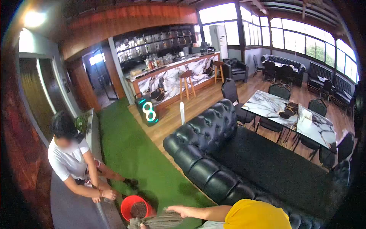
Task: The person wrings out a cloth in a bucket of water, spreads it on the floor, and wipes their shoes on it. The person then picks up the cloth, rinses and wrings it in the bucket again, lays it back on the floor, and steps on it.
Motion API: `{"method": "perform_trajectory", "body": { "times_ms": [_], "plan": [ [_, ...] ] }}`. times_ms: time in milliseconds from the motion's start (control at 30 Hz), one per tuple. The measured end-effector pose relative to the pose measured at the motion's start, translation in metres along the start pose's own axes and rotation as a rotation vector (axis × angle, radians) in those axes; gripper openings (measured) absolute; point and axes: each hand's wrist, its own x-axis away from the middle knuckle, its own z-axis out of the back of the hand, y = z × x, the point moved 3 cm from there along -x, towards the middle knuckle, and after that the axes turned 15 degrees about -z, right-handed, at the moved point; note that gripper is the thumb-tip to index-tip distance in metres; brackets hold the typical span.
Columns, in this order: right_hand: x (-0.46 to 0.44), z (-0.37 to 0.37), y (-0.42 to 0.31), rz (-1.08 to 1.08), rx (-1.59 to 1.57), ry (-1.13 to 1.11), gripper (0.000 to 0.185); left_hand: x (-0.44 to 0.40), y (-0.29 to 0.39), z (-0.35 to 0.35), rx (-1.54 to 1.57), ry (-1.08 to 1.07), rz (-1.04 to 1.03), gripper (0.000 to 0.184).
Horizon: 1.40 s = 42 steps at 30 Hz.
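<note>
My right hand (177, 210) reaches in from the lower right, beyond a yellow sleeve (259, 215). Its fingers are stretched out and lie against a crumpled grey cloth or sack (162, 220). At the bottom edge, a bit of my left hand (143, 226) shows beside the same grey material; its other fingers are cut off or hidden. Just beyond is a red bucket (126, 209) with dark, soil-like matter (138, 210) inside, tilted a little. On its left, a person in a white shirt (68, 160) sits leaning forward, both hands together (103, 195) near the bucket.
Green turf (126, 152) covers the floor strip ahead. A black tufted sofa (206, 164) borders it on the right, with marble-patterned tables (274, 108) and chairs beyond. A lit speaker (147, 110) stands before the bar counter (175, 82). A planter (84, 126) is behind the seated person.
</note>
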Motion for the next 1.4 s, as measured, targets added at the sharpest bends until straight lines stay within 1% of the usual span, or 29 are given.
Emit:
{"method": "perform_trajectory", "body": {
  "times_ms": [33, 67, 100, 133, 167, 200, 233, 267, 300, 333, 400, 467, 567, 633, 667, 767, 800, 900, 933, 1000, 1033, 1100, 1167, 1200, 1300, 1333, 1400],
  "plan": [
    [0.016, -0.007, -0.007, 0.008, 0.030, -0.040, 0.048, 0.002, -0.014, -0.004, 0.007, 0.036, 0.070, 0.040],
    [0.006, 0.015, -0.021, 0.474, 0.546, -0.265, 0.062, 0.002, -0.017, -0.019, 0.064, 0.108, -0.050, 0.028],
    [0.016, 0.031, -0.030, 1.053, 0.826, -0.398, 0.078, -0.001, -0.022, -0.037, 0.146, 0.071, 0.054, 0.041],
    [-0.002, 0.046, -0.043, 1.004, 0.795, -0.389, 0.065, -0.005, -0.027, -0.048, 0.212, 0.062, 0.159, 0.057],
    [-0.003, 0.042, -0.061, 0.652, 0.571, -0.320, 0.053, -0.005, -0.040, -0.057, 0.211, 0.099, 0.143, 0.055],
    [-0.002, 0.030, -0.075, 0.188, 0.151, -0.181, 0.040, -0.005, -0.049, -0.062, 0.186, 0.110, 0.195, 0.058],
    [0.011, 0.025, -0.084, 0.043, -0.017, -0.066, 0.028, -0.008, -0.053, -0.070, 0.157, 0.092, 0.192, 0.057],
    [-0.001, 0.039, -0.094, 0.003, -0.072, 0.005, 0.024, -0.008, -0.052, -0.075, 0.122, 0.149, 0.188, 0.051],
    [0.023, 0.027, -0.103, -0.030, -0.135, -0.033, 0.023, -0.006, -0.064, -0.081, 0.183, 0.193, 0.213, 0.052],
    [0.018, 0.033, -0.110, -0.016, -0.166, -0.047, 0.024, -0.007, -0.069, -0.087, 0.191, 0.172, 0.190, 0.053],
    [-0.006, 0.064, -0.121, 0.007, -0.169, -0.052, 0.024, -0.001, -0.084, -0.095, 0.180, 0.240, 0.279, 0.051],
    [-0.011, 0.070, -0.134, 0.046, -0.131, -0.031, 0.025, -0.004, -0.086, -0.104, 0.202, 0.272, 0.357, 0.049],
    [-0.002, 0.064, -0.137, 0.103, -0.062, 0.026, 0.024, 0.009, -0.111, -0.091, 0.115, 0.300, 0.384, 0.049],
    [-0.003, 0.056, -0.139, 0.142, -0.036, 0.050, 0.022, 0.006, -0.114, -0.091, 0.188, 0.350, 0.361, 0.048],
    [-0.004, 0.051, -0.140, 0.168, -0.018, 0.117, 0.019, 0.003, -0.116, -0.088, 0.223, 0.375, 0.351, 0.047],
    [-0.027, 0.049, -0.147, 0.160, 0.008, 0.141, 0.017, -0.003, -0.133, -0.072, 0.158, 0.450, 0.459, 0.047],
    [-0.029, 0.037, -0.149, 0.135, 0.018, 0.107, 0.015, -0.009, -0.138, -0.068, 0.221, 0.451, 0.484, 0.046],
    [-0.055, 0.010, -0.157, 0.156, 0.065, 0.184, 0.020, -0.034, -0.162, -0.046, 0.248, 0.517, 0.511, 0.050],
    [-0.064, -0.002, -0.161, 0.203, 0.102, 0.192, 0.022, -0.039, -0.181, -0.034, 0.244, 0.509, 0.540, 0.047],
    [-0.081, -0.028, -0.173, 0.304, 0.174, 0.204, 0.026, -0.058, -0.216, -0.016, 0.307, 0.585, 0.603, 0.045],
    [-0.082, -0.051, -0.179, 0.344, 0.202, 0.250, 0.028, -0.071, -0.232, -0.007, 0.341, 0.622, 0.640, 0.044],
    [-0.091, -0.103, -0.193, 0.420, 0.261, 0.345, 0.032, -0.097, -0.264, 0.012, 0.409, 0.656, 0.796, 0.049],
    [-0.120, -0.136, -0.208, 0.520, 0.354, 0.322, 0.036, -0.115, -0.307, 0.032, 0.494, 0.670, 0.923, 0.051],
    [-0.132, -0.148, -0.214, 0.561, 0.402, 0.311, 0.038, -0.124, -0.324, 0.039, 0.520, 0.615, 0.987, 0.049],
    [-0.159, -0.197, -0.240, 0.760, 0.863, 0.485, 0.033, -0.155, -0.375, 0.051, 0.728, 0.501, 1.181, 0.036],
    [-0.156, -0.236, -0.249, 0.856, 1.042, 0.478, 0.031, -0.167, -0.389, 0.055, 0.737, 0.470, 1.259, 0.038],
    [-0.172, -0.274, -0.262, 0.961, 1.273, 0.421, 0.032, -0.192, -0.414, 0.058, 0.810, 0.433, 1.350, 0.039]
  ]
}}
